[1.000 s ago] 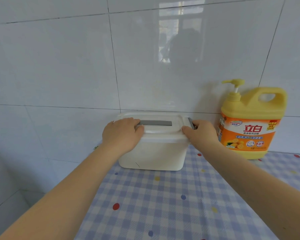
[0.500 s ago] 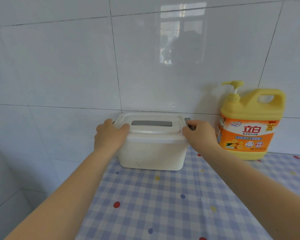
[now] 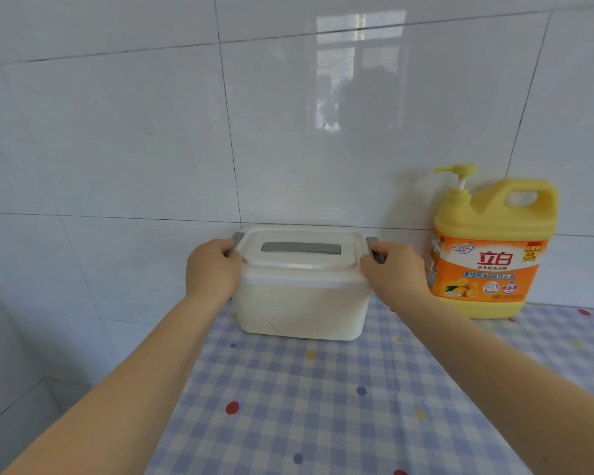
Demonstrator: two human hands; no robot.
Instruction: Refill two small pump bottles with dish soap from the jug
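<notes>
A yellow dish soap jug (image 3: 491, 255) with a pump head and an orange label stands against the tiled wall at the right. Left of it sits a white plastic storage box (image 3: 299, 303) with a lid and a grey handle. My left hand (image 3: 213, 269) grips the grey latch on the box's left end. On the right end, my right hand (image 3: 390, 270) grips the other grey latch. No small pump bottles are in view; the box's inside is hidden.
A blue and white checked cloth (image 3: 340, 406) with coloured dots covers the table. Its left edge runs diagonally from the box toward the bottom left. White wall tiles (image 3: 151, 132) rise right behind the box and jug.
My left hand slid from the lid's top to the left end latch. The right hand stayed at the right latch. The camera view shifted slightly.
</notes>
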